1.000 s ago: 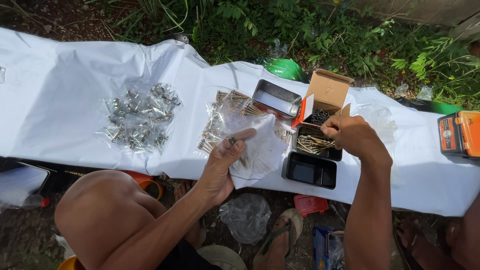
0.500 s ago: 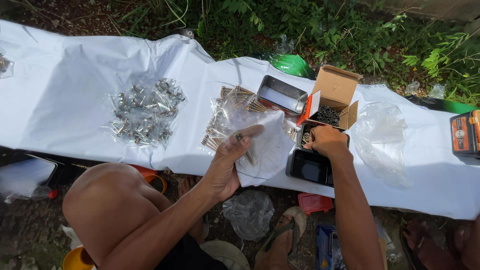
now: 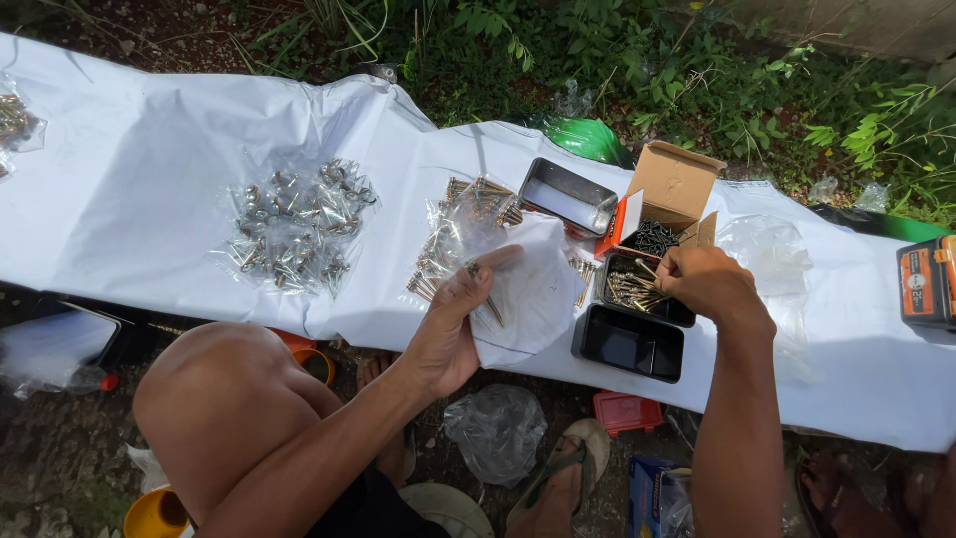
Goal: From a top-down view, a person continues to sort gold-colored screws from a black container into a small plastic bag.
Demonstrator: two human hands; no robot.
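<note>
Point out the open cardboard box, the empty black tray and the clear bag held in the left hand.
open cardboard box (image 3: 673, 183), head view, on its raised flap.
empty black tray (image 3: 627, 344), head view, on its bare floor.
clear bag (image 3: 533, 289), head view, on its middle.

The right hand (image 3: 709, 284), which a second ago hovered raised beside the open brown cardboard box (image 3: 665, 194), now sits lower over the black rectangular tray of brass-coloured screws (image 3: 637, 289), its grip closed on a few of them. The left hand (image 3: 453, 324), earlier flat on the desk with fingers tucked, now lifts the small clear plastic bag (image 3: 533, 289), thumb stretched across its top edge.
</note>
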